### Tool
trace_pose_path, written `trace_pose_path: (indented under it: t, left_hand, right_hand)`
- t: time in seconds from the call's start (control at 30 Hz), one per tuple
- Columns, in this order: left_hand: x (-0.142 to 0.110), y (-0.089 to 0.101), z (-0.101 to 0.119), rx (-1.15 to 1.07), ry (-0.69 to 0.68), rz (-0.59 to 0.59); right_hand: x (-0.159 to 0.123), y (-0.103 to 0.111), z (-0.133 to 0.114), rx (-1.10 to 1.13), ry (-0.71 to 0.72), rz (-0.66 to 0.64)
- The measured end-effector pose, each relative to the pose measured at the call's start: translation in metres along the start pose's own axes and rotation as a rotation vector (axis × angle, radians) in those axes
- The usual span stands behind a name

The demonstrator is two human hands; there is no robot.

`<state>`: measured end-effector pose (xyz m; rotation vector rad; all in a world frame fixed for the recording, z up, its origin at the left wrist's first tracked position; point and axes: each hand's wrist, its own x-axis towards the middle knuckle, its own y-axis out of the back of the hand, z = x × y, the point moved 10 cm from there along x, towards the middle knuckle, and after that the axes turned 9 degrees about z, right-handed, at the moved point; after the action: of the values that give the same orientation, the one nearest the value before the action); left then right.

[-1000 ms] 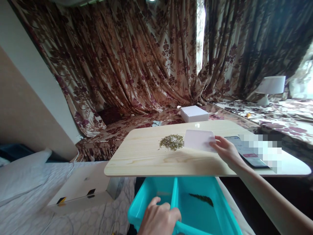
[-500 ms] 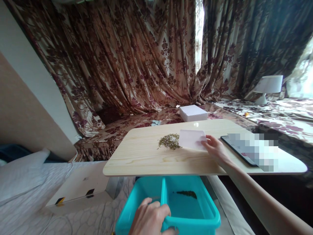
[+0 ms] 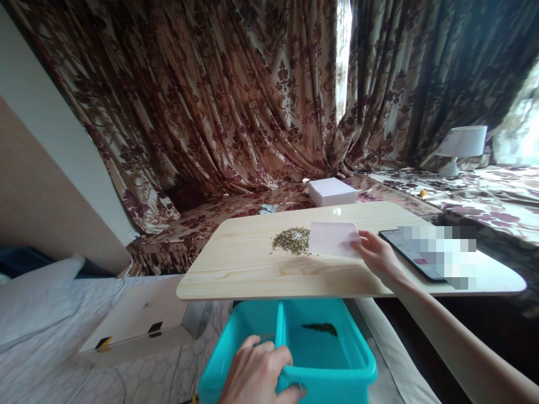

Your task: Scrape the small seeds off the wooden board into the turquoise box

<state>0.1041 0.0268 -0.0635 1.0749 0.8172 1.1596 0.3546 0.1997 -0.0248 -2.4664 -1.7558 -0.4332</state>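
My right hand point(image 3: 374, 252) pinches a thin, pale, roughly rectangular card point(image 3: 332, 238) by its right edge. The card's left edge is at the right side of a loose pile of small green-brown grains point(image 3: 290, 241) on the light wooden tabletop point(image 3: 236, 264). Below the table's near edge stands a teal bin point(image 3: 324, 370), split by a divider into two compartments. My left hand point(image 3: 256, 370) grips the bin's front rim near the divider. In the right compartment lies a small dark green heap point(image 3: 320, 328); my hand partly covers the left one.
A tablet point(image 3: 416, 258), partly blurred out, lies on the table's right side. Behind the table sits a white box point(image 3: 332, 192). A larger white carton point(image 3: 138, 314) rests on the bed at left. A lamp point(image 3: 461, 146) stands far right, beside long patterned curtains point(image 3: 236, 95).
My right hand and the card have shifted slightly right, away from the pile. My left hand stays on the bin. The whole view has moved a little.
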Motion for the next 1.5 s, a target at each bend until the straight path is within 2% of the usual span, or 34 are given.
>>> trace_pose_path:
  t: [0.13,0.27,0.7,1.0,1.17,1.3,1.5]
  left_hand:
    - [-0.001,-0.002,-0.001,-0.013,-0.002,-0.004]
    - [-0.001,-0.003,-0.001,-0.014,0.0,0.0]
    - [-0.001,-0.005,-0.004,-0.027,0.033,0.007]
    - [-0.001,-0.004,-0.006,-0.033,0.041,0.015]
    - [0.0,-0.004,-0.007,-0.031,0.031,0.032]
    - [0.0,-0.002,-0.006,-0.031,0.016,0.034]
    - [0.002,0.005,-0.006,-0.034,0.009,0.083]
  right_hand:
    - [0.008,0.016,0.016,0.016,-0.005,0.062]
    - [0.011,0.021,0.026,-0.013,0.011,0.061]
    - [-0.002,0.001,0.007,-0.046,-0.038,0.023]
    - [0.007,0.021,0.027,-0.041,-0.032,0.075]
    - [0.004,0.021,0.035,-0.049,-0.029,0.05]
    - [0.003,0.02,0.035,-0.031,-0.049,0.067]
    - [-0.004,0.014,0.021,-0.075,-0.059,0.06]
